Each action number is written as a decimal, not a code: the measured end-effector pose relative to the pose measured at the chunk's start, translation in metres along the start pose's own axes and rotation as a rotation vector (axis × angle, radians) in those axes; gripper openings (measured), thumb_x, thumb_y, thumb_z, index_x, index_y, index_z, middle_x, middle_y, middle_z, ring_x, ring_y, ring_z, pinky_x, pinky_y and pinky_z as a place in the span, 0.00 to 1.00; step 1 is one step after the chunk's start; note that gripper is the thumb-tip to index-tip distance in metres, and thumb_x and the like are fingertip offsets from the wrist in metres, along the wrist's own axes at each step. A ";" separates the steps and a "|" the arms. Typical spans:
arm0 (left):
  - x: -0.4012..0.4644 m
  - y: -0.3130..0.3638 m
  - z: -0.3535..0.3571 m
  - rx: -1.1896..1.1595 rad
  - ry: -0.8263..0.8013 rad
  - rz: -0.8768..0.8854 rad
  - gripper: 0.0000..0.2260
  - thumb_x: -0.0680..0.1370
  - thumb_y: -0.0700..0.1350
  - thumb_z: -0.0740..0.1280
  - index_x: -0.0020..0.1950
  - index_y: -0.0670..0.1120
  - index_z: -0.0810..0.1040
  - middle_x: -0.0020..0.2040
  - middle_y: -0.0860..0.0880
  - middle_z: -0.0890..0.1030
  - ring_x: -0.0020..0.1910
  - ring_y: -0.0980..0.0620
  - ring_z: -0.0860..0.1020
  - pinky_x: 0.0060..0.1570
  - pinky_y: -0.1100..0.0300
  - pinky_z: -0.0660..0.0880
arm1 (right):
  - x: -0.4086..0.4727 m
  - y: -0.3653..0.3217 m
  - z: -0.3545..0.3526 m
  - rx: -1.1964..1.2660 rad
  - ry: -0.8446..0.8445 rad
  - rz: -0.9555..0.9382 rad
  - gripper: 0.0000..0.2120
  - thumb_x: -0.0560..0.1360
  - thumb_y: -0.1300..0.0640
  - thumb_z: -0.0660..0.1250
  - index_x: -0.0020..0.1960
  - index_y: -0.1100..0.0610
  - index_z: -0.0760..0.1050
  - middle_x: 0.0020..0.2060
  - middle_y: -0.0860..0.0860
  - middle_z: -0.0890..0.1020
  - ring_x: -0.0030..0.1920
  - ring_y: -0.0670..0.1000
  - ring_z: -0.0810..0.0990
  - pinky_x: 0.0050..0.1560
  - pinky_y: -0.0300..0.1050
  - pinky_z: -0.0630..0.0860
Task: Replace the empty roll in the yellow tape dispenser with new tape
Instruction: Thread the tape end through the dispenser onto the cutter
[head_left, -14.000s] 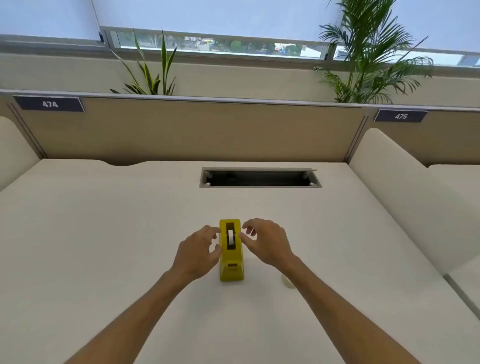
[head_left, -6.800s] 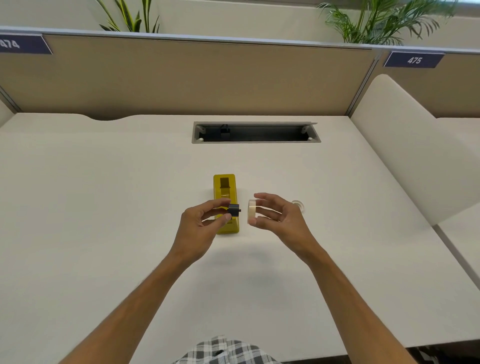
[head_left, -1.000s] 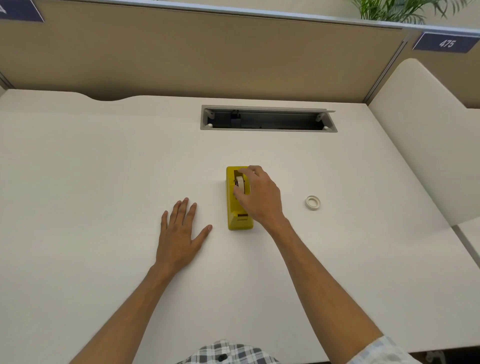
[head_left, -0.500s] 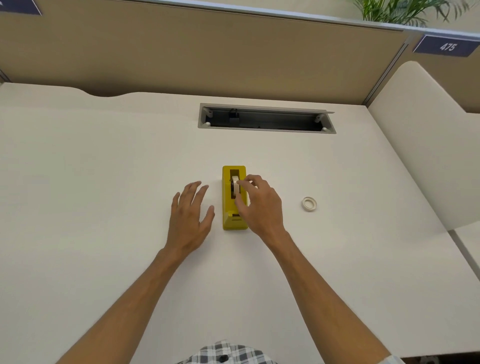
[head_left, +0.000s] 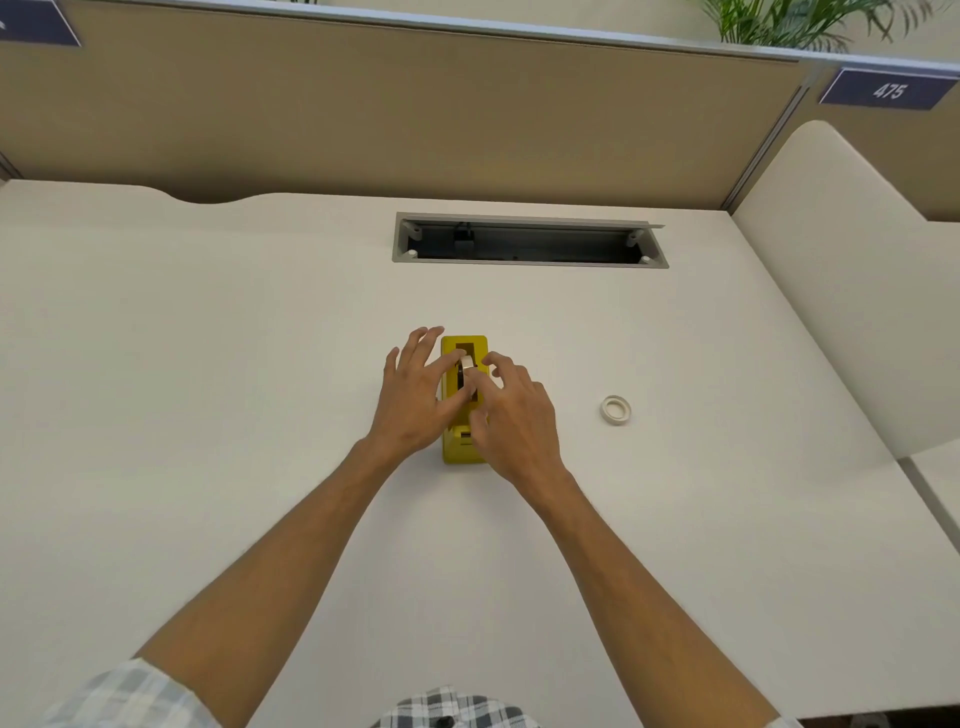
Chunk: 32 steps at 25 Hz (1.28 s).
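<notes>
New cream tape roll on dark hub (head_left: 466, 375) sits upright in slot of yellow block-shaped plastic tape dispenser (head_left: 462, 451), mid-desk. Right hand (head_left: 511, 418) fingertips pinch roll, likely seating it. Left hand (head_left: 415, 397) fingers spread, thumb braced on dispenser side, likely steadying it. Spent white core ring (head_left: 615, 409) lies apart, right, on cream desk (head_left: 208, 364).
</notes>
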<state>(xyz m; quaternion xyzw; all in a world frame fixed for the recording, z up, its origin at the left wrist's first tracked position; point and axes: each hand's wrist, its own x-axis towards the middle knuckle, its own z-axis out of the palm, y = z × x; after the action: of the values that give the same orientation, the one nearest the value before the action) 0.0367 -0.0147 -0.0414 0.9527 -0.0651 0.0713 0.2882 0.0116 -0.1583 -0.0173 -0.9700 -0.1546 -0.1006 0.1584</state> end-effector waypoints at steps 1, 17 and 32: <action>-0.001 0.001 0.000 -0.027 0.017 0.002 0.21 0.78 0.59 0.62 0.68 0.50 0.74 0.77 0.46 0.62 0.77 0.47 0.54 0.74 0.42 0.51 | 0.000 0.000 -0.001 -0.002 0.000 0.004 0.19 0.72 0.63 0.65 0.63 0.55 0.75 0.65 0.58 0.74 0.59 0.58 0.76 0.50 0.52 0.74; 0.001 0.008 -0.003 -0.104 0.062 0.001 0.18 0.76 0.54 0.68 0.64 0.49 0.76 0.75 0.48 0.65 0.77 0.48 0.56 0.73 0.45 0.56 | 0.002 -0.001 -0.002 0.005 -0.037 0.032 0.20 0.73 0.61 0.63 0.65 0.54 0.73 0.68 0.57 0.72 0.63 0.57 0.73 0.52 0.50 0.73; 0.003 0.004 -0.004 -0.065 0.047 0.022 0.23 0.76 0.56 0.66 0.69 0.49 0.72 0.75 0.49 0.66 0.77 0.48 0.56 0.73 0.45 0.55 | 0.000 0.000 -0.004 -0.002 -0.057 0.039 0.21 0.73 0.61 0.64 0.65 0.54 0.73 0.68 0.56 0.71 0.64 0.56 0.72 0.54 0.51 0.73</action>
<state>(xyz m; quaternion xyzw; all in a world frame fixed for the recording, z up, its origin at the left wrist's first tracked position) 0.0382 -0.0158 -0.0351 0.9401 -0.0712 0.0947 0.3197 0.0109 -0.1597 -0.0133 -0.9754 -0.1403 -0.0702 0.1549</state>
